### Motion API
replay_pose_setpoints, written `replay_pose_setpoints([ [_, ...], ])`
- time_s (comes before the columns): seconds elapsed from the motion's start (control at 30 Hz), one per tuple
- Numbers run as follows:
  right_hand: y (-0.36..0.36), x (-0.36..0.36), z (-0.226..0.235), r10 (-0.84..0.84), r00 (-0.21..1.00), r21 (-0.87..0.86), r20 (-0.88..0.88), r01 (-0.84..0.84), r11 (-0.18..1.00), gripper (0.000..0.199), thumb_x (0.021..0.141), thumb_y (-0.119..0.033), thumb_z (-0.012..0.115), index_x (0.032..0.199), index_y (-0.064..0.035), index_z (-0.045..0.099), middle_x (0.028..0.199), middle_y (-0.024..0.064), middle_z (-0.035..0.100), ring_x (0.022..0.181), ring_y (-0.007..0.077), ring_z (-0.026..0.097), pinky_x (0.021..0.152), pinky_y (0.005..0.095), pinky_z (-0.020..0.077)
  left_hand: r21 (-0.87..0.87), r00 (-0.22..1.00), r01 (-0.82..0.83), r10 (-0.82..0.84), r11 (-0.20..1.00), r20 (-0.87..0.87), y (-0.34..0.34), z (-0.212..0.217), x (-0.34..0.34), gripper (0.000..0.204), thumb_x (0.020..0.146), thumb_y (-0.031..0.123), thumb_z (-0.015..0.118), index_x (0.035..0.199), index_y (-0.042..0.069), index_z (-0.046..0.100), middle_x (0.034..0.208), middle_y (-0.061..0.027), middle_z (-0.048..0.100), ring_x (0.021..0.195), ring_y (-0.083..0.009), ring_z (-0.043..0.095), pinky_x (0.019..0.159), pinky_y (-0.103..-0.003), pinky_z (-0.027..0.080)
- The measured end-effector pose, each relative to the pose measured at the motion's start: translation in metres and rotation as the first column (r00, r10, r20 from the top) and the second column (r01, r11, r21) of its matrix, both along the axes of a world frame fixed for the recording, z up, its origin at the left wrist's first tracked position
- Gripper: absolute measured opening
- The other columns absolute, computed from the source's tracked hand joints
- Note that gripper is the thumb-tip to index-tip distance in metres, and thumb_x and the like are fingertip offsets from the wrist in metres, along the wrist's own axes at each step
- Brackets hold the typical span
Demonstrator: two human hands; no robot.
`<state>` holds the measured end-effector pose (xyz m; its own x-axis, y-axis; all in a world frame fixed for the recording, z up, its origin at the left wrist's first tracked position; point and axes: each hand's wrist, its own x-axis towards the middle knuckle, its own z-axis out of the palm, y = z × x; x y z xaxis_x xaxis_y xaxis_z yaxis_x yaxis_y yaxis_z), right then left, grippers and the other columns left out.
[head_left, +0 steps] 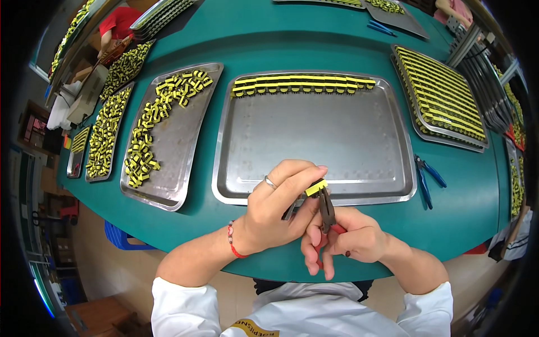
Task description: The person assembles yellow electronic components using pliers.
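My left hand [278,205] pinches a small yellow and black component [316,187] between thumb and fingertips, just over the near rim of the middle steel tray [314,135]. My right hand [345,238] grips red-handled pliers [327,210], whose dark jaws reach up to the component. A row of the same yellow components [303,84] lines the far edge of that tray. The steel tray on the left [179,140] holds several loose yellow components [154,121].
Blue-handled pliers [426,178] lie on the green table [236,50] right of the middle tray. A tray packed with rows of components [441,95] sits at the right. More filled trays [106,132] are at the far left. A person in red [115,28] works at the upper left.
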<state>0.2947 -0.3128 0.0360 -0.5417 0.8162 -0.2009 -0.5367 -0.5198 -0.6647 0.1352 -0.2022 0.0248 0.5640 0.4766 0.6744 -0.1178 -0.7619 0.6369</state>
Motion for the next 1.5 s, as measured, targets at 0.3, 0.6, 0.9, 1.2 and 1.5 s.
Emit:
replay_pose_setpoints([
  [0.3, -0.004, -0.007, -0.001, -0.089, 0.983, -0.053, 0.161, 0.098, 0.994, 0.026, 0.069, 0.013, 0.04, 0.091, 0.0017, 0.048, 0.078, 0.0194, 0.059, 0.062, 0.0258, 0.062, 0.039, 0.0282, 0.0342, -0.028, 0.999, 0.028, -0.029, 0.999, -0.024, -0.001, -0.003, 0.003, 0.041, 0.073, -0.017, 0.065, 0.112, -0.006, 0.062, 0.094, -0.0162, 0.065, 0.08, -0.0236, 0.066, 0.065, -0.029, 0.055],
  [0.6, -0.001, -0.008, 0.0, -0.086, 0.994, -0.098, 0.073, 0.093, 0.991, 0.027, 0.067, 0.013, 0.039, 0.091, 0.0025, 0.047, 0.077, 0.0198, 0.058, 0.063, 0.0284, 0.062, 0.039, 0.0294, 0.0368, -0.045, 0.999, 0.008, -0.01, 0.999, -0.038, 0.001, -0.001, 0.004, 0.039, 0.073, -0.017, 0.065, 0.111, -0.006, 0.063, 0.09, -0.0151, 0.066, 0.077, -0.0218, 0.066, 0.062, -0.028, 0.053],
  [0.9, 0.003, -0.001, -0.003, -0.019, 0.997, -0.061, 0.08, 0.024, 0.998, 0.03, 0.068, 0.013, 0.04, 0.096, 0.0037, 0.045, 0.082, 0.022, 0.058, 0.067, 0.0341, 0.065, 0.043, 0.0323, 0.0484, 0.01, 0.999, -0.01, 0.011, 1.0, -0.034, 0.003, -0.003, 0.004, 0.038, 0.073, -0.014, 0.066, 0.11, -0.007, 0.065, 0.088, -0.0139, 0.066, 0.071, -0.019, 0.064, 0.059, -0.027, 0.052],
  [1.2, 0.003, 0.003, 0.0, 0.061, 0.993, -0.102, -0.102, -0.072, 0.992, 0.036, 0.067, 0.013, 0.04, 0.102, 0.0044, 0.046, 0.095, 0.0246, 0.057, 0.09, 0.0432, 0.067, 0.067, 0.0494, 0.0639, -0.053, 0.992, -0.102, 0.098, 0.993, -0.075, 0.007, -0.002, 0.003, 0.027, 0.078, -0.004, 0.072, 0.105, -0.005, 0.067, 0.081, -0.0089, 0.064, 0.064, -0.0109, 0.057, 0.053, -0.022, 0.045],
  [1.5, 0.003, 0.005, -0.003, 0.04, 0.999, -0.059, 0.016, -0.039, 0.997, 0.032, 0.067, 0.013, 0.04, 0.097, 0.0045, 0.047, 0.084, 0.0231, 0.058, 0.069, 0.0364, 0.067, 0.044, 0.0359, 0.0552, 0.036, 0.999, -0.037, 0.037, 0.999, -0.02, 0.005, -0.005, 0.005, 0.036, 0.073, -0.007, 0.075, 0.108, -0.004, 0.066, 0.081, -0.0098, 0.064, 0.064, -0.0142, 0.057, 0.051, -0.024, 0.043],
])
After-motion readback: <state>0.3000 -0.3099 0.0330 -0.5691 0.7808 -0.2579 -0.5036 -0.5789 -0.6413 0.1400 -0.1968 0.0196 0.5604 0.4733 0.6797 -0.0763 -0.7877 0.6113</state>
